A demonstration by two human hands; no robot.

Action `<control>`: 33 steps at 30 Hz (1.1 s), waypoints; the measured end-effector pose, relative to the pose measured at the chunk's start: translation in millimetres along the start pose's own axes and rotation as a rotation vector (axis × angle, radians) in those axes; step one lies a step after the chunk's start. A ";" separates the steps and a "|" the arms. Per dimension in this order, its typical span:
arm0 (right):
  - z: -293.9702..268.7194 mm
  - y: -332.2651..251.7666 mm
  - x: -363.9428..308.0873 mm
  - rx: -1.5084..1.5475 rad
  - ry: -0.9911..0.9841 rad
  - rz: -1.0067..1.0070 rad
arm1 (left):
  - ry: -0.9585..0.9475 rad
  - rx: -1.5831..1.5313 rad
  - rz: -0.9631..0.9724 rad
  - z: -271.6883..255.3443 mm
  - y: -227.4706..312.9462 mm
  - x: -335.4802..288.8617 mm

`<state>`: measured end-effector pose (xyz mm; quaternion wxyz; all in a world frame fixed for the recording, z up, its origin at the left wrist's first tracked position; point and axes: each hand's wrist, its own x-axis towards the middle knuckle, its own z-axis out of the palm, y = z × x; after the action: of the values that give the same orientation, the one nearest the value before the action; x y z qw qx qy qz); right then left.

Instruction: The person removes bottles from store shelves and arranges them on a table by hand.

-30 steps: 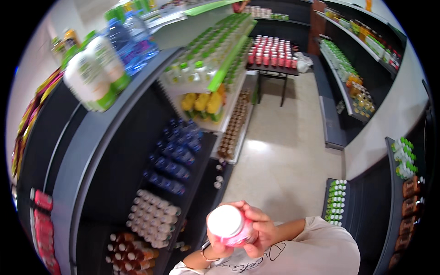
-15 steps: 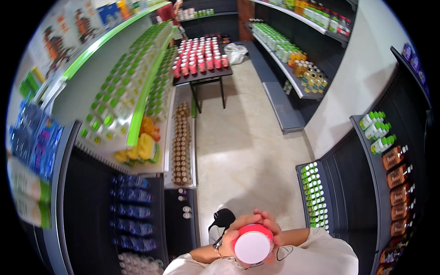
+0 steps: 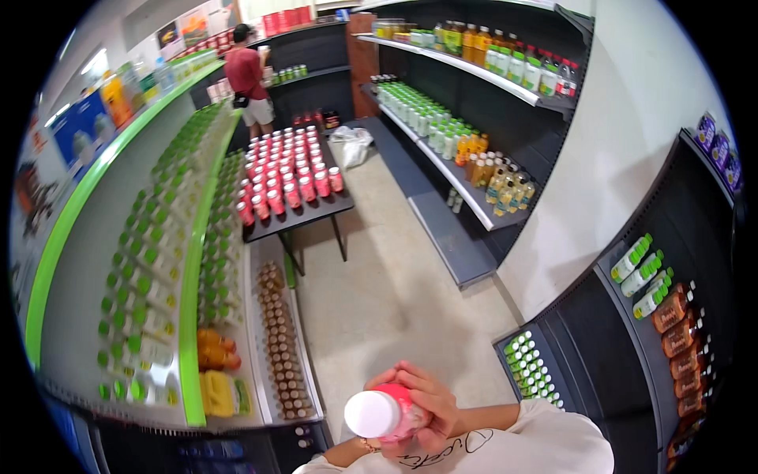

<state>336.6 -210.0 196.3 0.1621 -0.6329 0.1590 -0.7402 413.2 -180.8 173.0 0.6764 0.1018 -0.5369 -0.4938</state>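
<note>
Close to my body, low in the picture, I hold a pink bottle (image 3: 406,417) with a wide white cap. The cap faces up and to the left, so the bottle is tilted. My right hand (image 3: 434,401) wraps its right side, fingers curled over it. From the other side my left hand (image 3: 381,377) closes on it, mostly hidden behind the cap and body. Farther ahead, many similar pink bottles with white caps (image 3: 290,193) stand in rows on a dark folding table (image 3: 304,220).
Left is a green-edged shelf (image 3: 193,316) of green-capped bottles, with yellow jugs (image 3: 221,393) at its near end. Right stand dark shelves (image 3: 442,245) of drinks and brown bottles (image 3: 679,340). A white bag (image 3: 353,146) lies beyond the table. A person in a red shirt (image 3: 246,73) stands at the back.
My view has lifted and shifted, bringing the person at the back more fully into sight. The bottle has moved left and tilted, still in both hands.
</note>
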 end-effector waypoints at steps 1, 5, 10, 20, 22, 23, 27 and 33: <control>0.6 18.4 8.1 -0.027 0.013 0.004 | -0.020 0.008 0.016 -10.5 -14.3 17.7; 14.6 73.4 25.0 -0.141 0.323 -0.115 | -0.055 0.039 0.032 -31.5 -49.3 64.9; 5.3 143.6 61.4 -0.069 0.437 -0.048 | -0.081 0.073 0.014 -56.5 -97.3 127.2; -61.4 303.0 136.4 0.015 0.107 0.215 | -0.089 0.199 0.040 -96.9 -225.9 281.9; -77.9 341.5 153.6 -0.038 0.117 0.191 | -0.089 0.168 0.049 -92.7 -249.1 326.1; -88.7 358.2 165.0 -0.035 0.115 0.188 | -0.096 0.137 0.009 -94.1 -262.1 344.5; -123.1 414.9 214.7 0.016 0.070 0.224 | -0.234 0.236 0.085 -102.6 -314.3 430.8; -168.1 484.3 260.2 0.127 0.109 0.614 | -0.138 0.260 -0.076 -104.2 -393.7 483.6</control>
<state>151.1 -754.1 188.4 0.4085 -0.5035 0.3043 -0.6979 248.3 -791.2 170.7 0.5996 0.1746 -0.6375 -0.4512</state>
